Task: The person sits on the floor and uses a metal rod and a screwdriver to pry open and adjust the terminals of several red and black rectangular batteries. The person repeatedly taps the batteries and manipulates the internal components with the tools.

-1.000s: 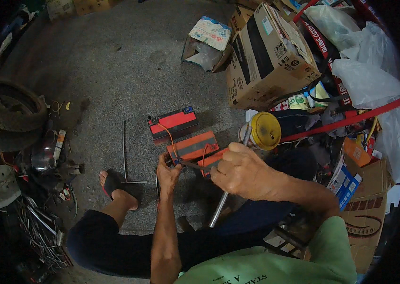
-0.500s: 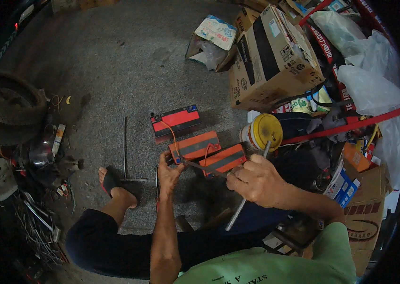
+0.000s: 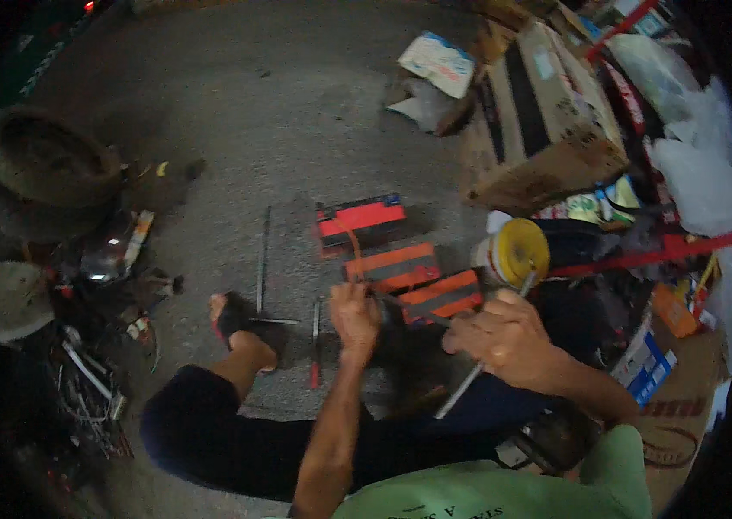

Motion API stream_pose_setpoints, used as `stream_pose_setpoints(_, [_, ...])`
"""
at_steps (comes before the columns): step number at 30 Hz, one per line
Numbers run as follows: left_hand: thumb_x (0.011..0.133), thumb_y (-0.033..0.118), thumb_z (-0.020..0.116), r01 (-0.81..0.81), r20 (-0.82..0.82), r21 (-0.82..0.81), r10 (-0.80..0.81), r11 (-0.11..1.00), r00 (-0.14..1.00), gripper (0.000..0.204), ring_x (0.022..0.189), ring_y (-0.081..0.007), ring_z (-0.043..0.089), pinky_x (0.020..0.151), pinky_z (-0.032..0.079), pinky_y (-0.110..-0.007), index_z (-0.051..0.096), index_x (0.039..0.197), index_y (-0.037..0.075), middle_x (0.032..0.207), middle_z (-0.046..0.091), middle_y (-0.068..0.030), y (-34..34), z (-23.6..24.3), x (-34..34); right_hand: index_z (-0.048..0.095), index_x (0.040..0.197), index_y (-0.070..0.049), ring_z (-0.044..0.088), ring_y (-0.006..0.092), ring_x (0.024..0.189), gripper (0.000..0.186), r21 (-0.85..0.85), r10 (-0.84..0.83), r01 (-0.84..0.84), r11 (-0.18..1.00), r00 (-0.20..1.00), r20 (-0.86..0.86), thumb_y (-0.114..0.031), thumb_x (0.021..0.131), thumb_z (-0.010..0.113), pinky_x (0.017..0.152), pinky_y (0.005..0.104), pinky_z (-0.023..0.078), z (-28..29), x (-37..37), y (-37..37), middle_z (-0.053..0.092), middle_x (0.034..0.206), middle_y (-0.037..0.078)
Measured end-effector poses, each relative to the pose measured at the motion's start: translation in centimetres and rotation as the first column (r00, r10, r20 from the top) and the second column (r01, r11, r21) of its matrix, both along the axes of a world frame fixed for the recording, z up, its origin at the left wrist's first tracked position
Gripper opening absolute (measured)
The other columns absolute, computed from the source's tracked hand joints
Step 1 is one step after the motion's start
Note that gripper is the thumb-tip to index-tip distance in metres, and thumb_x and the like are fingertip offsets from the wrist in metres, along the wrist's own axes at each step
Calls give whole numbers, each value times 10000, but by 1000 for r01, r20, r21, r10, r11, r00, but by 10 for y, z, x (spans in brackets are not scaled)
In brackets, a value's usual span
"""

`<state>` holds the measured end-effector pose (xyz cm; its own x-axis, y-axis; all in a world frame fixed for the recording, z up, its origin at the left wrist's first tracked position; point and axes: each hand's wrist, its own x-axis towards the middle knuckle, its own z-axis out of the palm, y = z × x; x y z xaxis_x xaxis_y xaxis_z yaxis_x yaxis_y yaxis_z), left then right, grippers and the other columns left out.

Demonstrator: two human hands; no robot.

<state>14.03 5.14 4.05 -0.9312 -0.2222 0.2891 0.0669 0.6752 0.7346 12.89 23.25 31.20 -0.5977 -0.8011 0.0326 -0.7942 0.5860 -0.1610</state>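
3 batteries (image 3: pixel 394 266) on flr (image 3: pixel 210 130) btwn tyres (image 3: pixel 50 169) (L) & bucket (image 3: pixel 522 249) (R), box (image 3: pixel 548 112) behind bucket

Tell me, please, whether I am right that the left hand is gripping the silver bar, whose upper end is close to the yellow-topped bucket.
Not quite: it is the right hand, not the left hand, that grips the silver bar, as the head view shows. Its upper end is indeed close to the yellow-topped bucket.

Blurred hands (image 3: pixel 355 318), shirt (image 3: pixel 470 495) cut off below
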Motion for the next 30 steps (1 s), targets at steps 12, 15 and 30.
stream_pose_setpoints(12, [683, 73, 744, -106, -57, 23, 107, 994, 993, 252, 895, -326, 563, 739, 445, -441, 640, 912, 70, 883, 582, -113, 10, -14, 11, 723, 1024, -44, 578, 311, 684, 319, 19, -38, 36, 999, 993, 107, -127, 715, 714, 709, 431, 419, 10, -19, -6, 619, 729, 110])
stream_pose_setpoints(15, [676, 91, 764, -105, -15, -15, 105, 994, 994, 319, 904, -322, 569, 765, 455, -444, 646, 971, 67, 902, 600, -109, 10, -11, 12, 689, 927, -82, 615, 315, 759, 265, 71, -56, 43, 997, 978, 202, -157, 675, 723, 732, 440, 427, 9, -26, -9, 616, 732, 106])
stream_pose_setpoints(30, [765, 105, 728, -145, 109, 223, 123, 964, 986, 261, 952, -370, 545, 811, 473, -474, 628, 997, 38, 954, 580, -155, 4, -17, 7, 672, 921, -11, 719, 339, 818, 307, 358, 113, -233, 904, 939, 326, -190, 694, 775, 712, 479, 542, 33, -74, -57, 711, 821, 149])
